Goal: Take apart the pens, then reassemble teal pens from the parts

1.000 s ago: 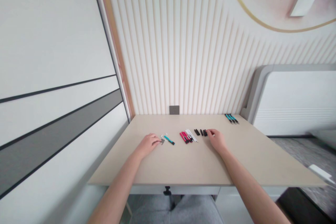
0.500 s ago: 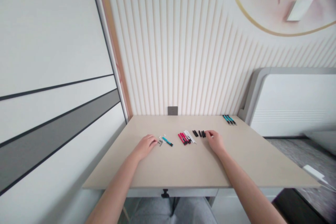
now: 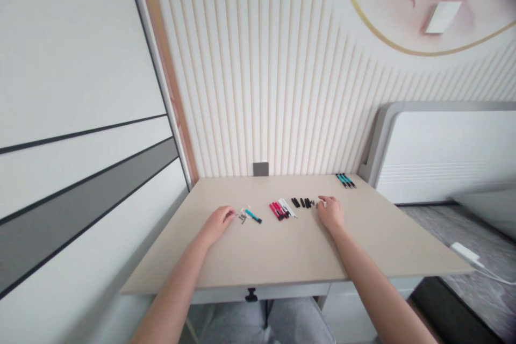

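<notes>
Beige desk (image 3: 282,258), teal pen (image 3: 253,216) diagonal

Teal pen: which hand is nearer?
Left. The left hand sits just left of the teal pen, apart from it; the right hand is farther right, beyond the black pens.

Beige desktop (image 3: 290,258). Left to right: teal-and-black pen (image 3: 253,216), red-and-black pens (image 3: 276,211), white pens (image 3: 287,207), black pen parts (image 3: 301,202); far right, teal-and-black pens (image 3: 345,180).

Bare left hand (image 3: 216,226), bare right hand (image 3: 331,215), grey sweatpants (image 3: 300,322).
</notes>
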Demonstrator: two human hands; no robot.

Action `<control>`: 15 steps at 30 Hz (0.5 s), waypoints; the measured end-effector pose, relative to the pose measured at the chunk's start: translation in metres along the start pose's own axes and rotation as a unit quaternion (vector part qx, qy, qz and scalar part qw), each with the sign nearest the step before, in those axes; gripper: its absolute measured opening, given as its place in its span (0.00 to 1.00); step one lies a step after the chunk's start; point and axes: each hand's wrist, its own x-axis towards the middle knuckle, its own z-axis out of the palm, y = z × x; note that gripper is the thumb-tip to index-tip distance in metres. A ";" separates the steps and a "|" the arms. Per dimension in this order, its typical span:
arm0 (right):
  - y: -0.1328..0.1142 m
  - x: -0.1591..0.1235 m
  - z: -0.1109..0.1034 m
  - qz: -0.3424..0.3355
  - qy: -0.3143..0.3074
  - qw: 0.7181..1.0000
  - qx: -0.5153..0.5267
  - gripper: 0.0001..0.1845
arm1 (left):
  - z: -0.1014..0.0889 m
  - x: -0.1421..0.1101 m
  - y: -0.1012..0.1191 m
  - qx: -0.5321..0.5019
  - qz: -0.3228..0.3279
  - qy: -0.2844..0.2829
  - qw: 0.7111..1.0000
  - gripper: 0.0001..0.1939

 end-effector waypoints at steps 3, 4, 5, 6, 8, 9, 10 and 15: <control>0.001 0.000 0.001 0.000 -0.004 1.000 -0.003 0.19 | 0.001 0.000 -0.002 -0.009 0.002 0.008 1.000 0.09; 0.001 0.000 0.001 -0.004 -0.003 1.000 -0.003 0.19 | 0.001 0.000 -0.002 -0.009 0.005 0.012 1.000 0.08; 0.001 0.000 0.001 -0.011 -0.001 1.000 -0.002 0.19 | 0.001 0.000 -0.002 -0.007 0.007 0.014 1.000 0.08; 0.000 0.000 0.001 -0.021 0.000 1.000 -0.001 0.18 | 0.001 0.000 -0.002 -0.006 0.010 0.016 1.000 0.08; -0.003 -0.002 0.001 -0.051 -0.001 0.999 -0.002 0.17 | 0.000 0.000 -0.001 -0.003 0.013 0.016 1.000 0.08; -0.006 -0.003 0.000 -0.071 -0.004 0.997 -0.005 0.16 | 0.000 0.000 0.000 -0.002 0.014 0.013 1.000 0.08; -0.009 -0.005 0.000 -0.092 -0.008 0.996 -0.010 0.15 | 0.000 0.000 0.001 -0.001 0.015 0.010 1.000 0.07; -0.025 -0.015 -0.003 -0.209 -0.040 0.975 -0.058 0.14 | 0.000 0.000 0.002 0.015 0.021 -0.002 1.000 0.07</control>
